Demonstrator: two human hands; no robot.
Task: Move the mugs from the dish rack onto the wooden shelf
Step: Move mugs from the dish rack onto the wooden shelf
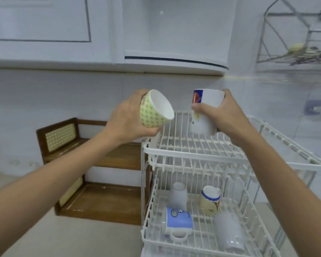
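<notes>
Mugs filled both hands above the white dish rack (193, 154): the left hand (126, 117) had its fingers wrapped around a green-patterned mug (154, 110), tilted mouth-right, and the right hand (221, 112) clasped a white mug (206, 108) over the top tier. Four more lay in the lower tier. The wooden shelf (104, 201) stood just left on the bench (81, 238).

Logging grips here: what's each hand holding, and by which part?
Left hand holds the green patterned cup around its base. Right hand grips the white mug around its body.
</notes>
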